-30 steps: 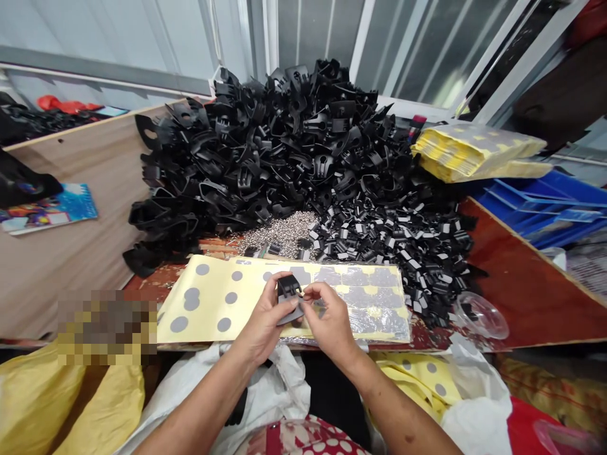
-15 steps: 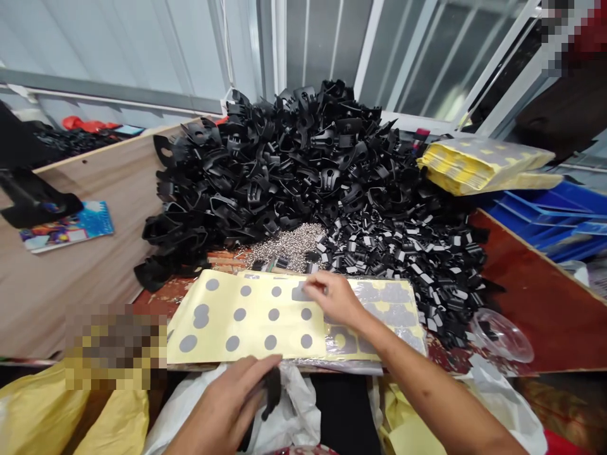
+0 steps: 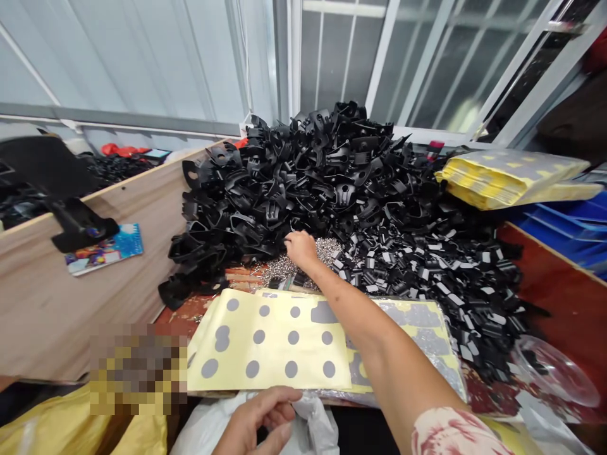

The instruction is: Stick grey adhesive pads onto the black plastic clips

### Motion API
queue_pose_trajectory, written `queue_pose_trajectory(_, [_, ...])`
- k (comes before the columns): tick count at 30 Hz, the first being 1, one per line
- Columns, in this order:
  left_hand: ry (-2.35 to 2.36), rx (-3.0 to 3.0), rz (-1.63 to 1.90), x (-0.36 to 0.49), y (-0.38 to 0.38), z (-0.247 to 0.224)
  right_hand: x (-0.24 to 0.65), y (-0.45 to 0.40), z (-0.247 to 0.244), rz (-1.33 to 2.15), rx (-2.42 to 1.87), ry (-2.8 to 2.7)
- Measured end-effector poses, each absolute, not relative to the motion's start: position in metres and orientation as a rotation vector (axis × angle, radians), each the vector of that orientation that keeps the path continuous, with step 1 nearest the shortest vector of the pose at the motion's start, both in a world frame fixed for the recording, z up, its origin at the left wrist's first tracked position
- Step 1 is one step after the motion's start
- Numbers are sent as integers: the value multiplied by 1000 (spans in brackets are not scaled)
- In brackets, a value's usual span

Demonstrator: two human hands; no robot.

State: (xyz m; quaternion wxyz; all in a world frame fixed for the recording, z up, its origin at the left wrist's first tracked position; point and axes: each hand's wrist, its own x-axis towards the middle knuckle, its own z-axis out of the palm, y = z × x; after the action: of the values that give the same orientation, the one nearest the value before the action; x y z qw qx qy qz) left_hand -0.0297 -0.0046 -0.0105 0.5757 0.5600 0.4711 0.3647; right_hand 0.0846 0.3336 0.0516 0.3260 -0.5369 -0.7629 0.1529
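Observation:
My right hand reaches to the edge of a large heap of black plastic clip parts, beside a pile of small silver metal pieces. Its fingers are bent together, and whatever they touch is too small to tell. Near the bottom edge, above a white plastic bag, my left hand has its fingers curved and apart, with nothing visible between them. Between the hands lies a yellow sheet with grey dots. Small black parts with pale faces spread to the right.
A clear plastic lid lies at the right. Yellow packs rest on blue trays. A wooden board borders the left side, with a colourful booklet against it. A yellow bag is at lower left.
My right hand has moved from the yellow sheet up to the heap's edge. The black piece at my left hand no longer shows, and its fingers have spread. The view has shifted.

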Motion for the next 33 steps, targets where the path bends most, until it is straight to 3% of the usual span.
queue_pose_trajectory(5, [1045,830,955,-11,3,10,176,336,57,406,-1546,-1721])
queue_pose_trajectory(10, [994,594,1030,10,17,29,256,280,64,309,-1517,-1629])
queue_pose_trajectory(20, [840,278,1117,48,86,57,235,120,19,293,-935,-2030])
queue_pose_trajectory(24, [848,487,1060,55,107,65,229,108,15,327,-891,-2022])
queue_pose_trajectory(29, [1392,1326,1200,45,159,87,235,117,35,539,-949,-1931])
queue_pose_trajectory(33, [1600,1447,1311,18,205,113,244,117,32,502,-1134,-1966])
